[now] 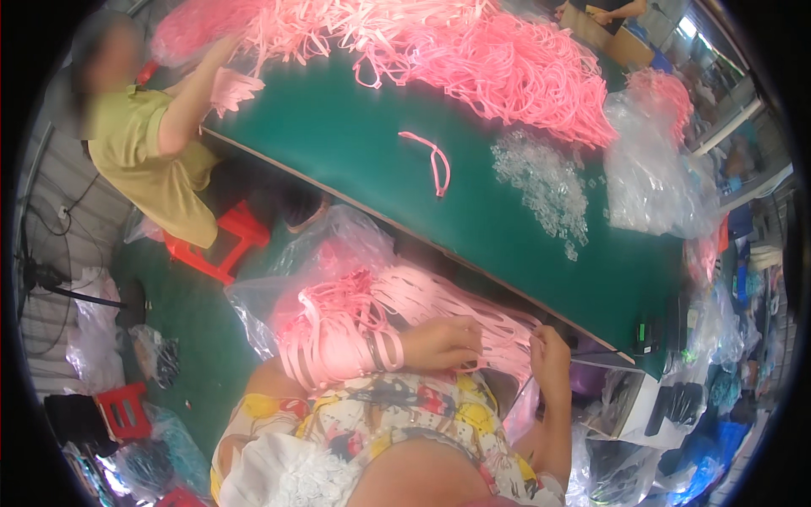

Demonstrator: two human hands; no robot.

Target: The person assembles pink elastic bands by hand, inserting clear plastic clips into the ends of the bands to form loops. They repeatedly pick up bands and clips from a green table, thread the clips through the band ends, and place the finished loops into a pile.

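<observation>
Several pink strap loops (334,338) hang around my left forearm. My left hand (452,342) is closed over the edge of a bundle of flat pink straps (431,296) spread across my lap, below the table edge. To its right, my right hand (549,351) pinches the end of the same straps between thumb and fingers. A clear plastic bag (346,232) with more pink straps lies beyond my left forearm. On the green table (363,127) lies a single pink strap loop (438,165), with a scatter of small clear plastic buckles (545,182) to its right.
A large heap of pink straps (498,68) covers the table's far side. At the right end sits a clear plastic bag (655,169). A person in a yellow-green shirt (156,160) works at the left, near a red stool (224,241). Another person's hand (601,17) shows at the far right.
</observation>
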